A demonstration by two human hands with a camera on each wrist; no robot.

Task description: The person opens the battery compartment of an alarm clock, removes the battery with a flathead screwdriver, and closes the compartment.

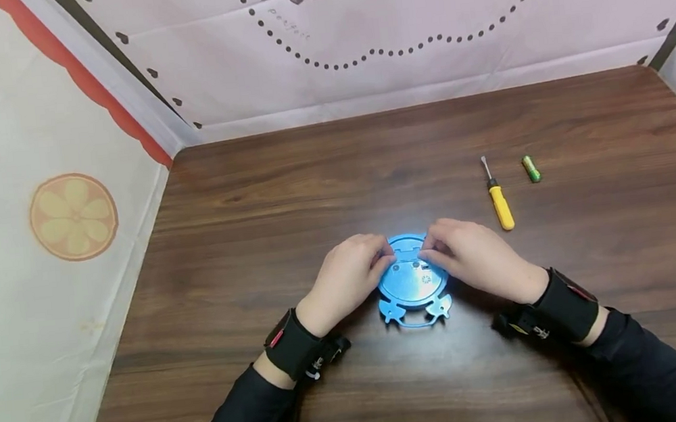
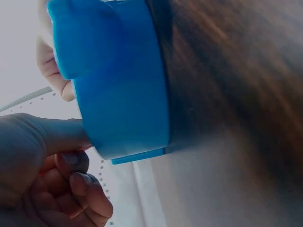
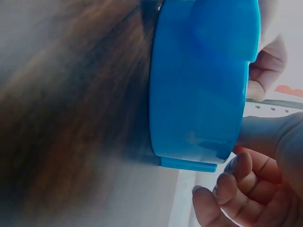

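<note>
A round blue alarm clock point(image 1: 412, 284) lies with its back up on the brown table, its two foot-like shapes and a thin bar toward me. Its back shows a panel outline near the far edge, small knobs and a patch of holes. My left hand point(image 1: 352, 264) grips its far left side, thumb against the back, as the left wrist view shows. On the far right side my right hand point(image 1: 471, 256) holds it likewise, thumb on the back and other fingers curled by the rim. In both wrist views the clock's smooth side wall point(image 2: 128, 90) stands near the camera.
Right of the clock lies a screwdriver point(image 1: 501, 207) with a yellow handle, its metal tip pointing away. A small green battery point(image 1: 531, 169) lies farther right. Printed white cloth point(image 1: 363, 89) hangs behind the table and along its left side. Cables trail from both wrist straps.
</note>
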